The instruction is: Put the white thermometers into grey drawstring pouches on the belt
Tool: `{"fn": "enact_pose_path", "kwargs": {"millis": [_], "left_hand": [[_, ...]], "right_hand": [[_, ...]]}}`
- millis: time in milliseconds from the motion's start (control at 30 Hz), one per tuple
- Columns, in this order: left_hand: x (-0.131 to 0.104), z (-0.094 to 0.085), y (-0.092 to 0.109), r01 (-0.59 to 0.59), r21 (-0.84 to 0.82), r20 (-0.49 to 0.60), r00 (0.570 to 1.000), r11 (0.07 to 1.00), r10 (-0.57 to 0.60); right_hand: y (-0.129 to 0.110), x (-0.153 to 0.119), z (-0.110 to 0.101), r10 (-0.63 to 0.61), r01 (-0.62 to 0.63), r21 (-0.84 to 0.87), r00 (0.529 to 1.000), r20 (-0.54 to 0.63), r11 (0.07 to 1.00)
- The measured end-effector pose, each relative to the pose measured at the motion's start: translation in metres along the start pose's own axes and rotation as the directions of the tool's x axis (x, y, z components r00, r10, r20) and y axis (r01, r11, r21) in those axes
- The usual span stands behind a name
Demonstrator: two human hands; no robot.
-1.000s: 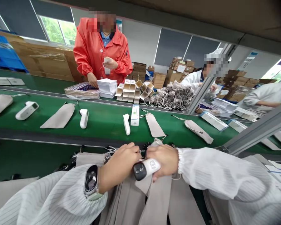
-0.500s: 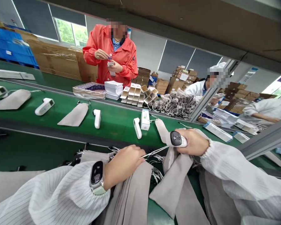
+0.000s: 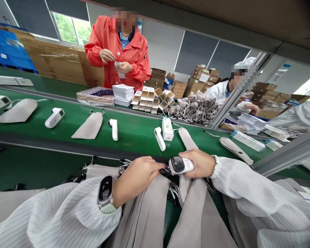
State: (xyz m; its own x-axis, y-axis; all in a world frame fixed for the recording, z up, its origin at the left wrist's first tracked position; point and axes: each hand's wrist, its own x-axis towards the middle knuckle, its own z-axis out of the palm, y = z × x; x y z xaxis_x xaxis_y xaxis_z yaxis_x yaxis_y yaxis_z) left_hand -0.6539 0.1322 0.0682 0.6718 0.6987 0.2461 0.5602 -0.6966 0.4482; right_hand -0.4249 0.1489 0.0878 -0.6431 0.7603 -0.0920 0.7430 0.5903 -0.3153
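My right hand (image 3: 200, 162) is closed around a white infrared thermometer (image 3: 188, 165), its black sensor end pointing towards my left hand. A grey fabric pouch (image 3: 192, 196) hangs just beneath that hand; whether the fingers also grip it is hidden. Fingers pinched together, my left hand (image 3: 136, 177) is at the dark drawstring (image 3: 165, 170) close to the thermometer's tip. Below it lies a stack of grey pouches (image 3: 151, 210) with white cords and black cord ends. On the green belt just beyond stand a small white box (image 3: 167, 129) and another thermometer (image 3: 159, 139).
Thermometers and pouches (image 3: 89, 126) lie spaced along the green conveyor belt (image 3: 134, 127). Across it, a person in a red jacket (image 3: 119, 55) handles a small box behind open cartons (image 3: 147, 100) and a heap of corded pouches (image 3: 193, 108). A metal post (image 3: 237, 89) slants up at right.
My right hand has come left and slightly down with the thermometer, closing on my left hand. The white cords stretched between them no longer show taut. Belt items appear shifted right.
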Motion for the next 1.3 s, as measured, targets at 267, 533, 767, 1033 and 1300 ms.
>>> {"fn": "enact_pose_path", "kwargs": {"millis": [267, 533, 767, 1033, 1300], "left_hand": [[0.001, -0.002, 0.007, -0.024, 0.182, 0.101, 0.995, 0.983, 0.005], [0.000, -0.003, 0.006, -0.076, 0.184, 0.089, 0.994, 0.980, 0.061], [0.002, -0.008, 0.010, 0.017, -0.314, 0.020, 1.000, 0.949, -0.012], [0.001, -0.019, -0.003, 0.091, -0.098, 0.224, 0.972, 0.991, -0.067], [-0.006, -0.012, 0.009, -0.085, 0.395, 0.281, 0.959, 0.915, -0.033]], "right_hand": [[-0.026, 0.002, 0.008, -0.249, 0.249, -0.025, 0.968, 0.005, 0.968], [-0.035, 0.001, 0.023, -0.239, 0.214, -0.182, 0.963, -0.123, 0.960], [-0.027, 0.006, 0.022, -0.175, 0.173, -0.029, 0.966, -0.188, 0.985], [0.006, -0.029, -0.005, 0.080, -0.002, 0.178, 0.897, -0.434, 0.984], [0.127, -0.070, -0.117, 0.432, -0.751, 0.039, 0.335, -0.838, 0.659]]}}
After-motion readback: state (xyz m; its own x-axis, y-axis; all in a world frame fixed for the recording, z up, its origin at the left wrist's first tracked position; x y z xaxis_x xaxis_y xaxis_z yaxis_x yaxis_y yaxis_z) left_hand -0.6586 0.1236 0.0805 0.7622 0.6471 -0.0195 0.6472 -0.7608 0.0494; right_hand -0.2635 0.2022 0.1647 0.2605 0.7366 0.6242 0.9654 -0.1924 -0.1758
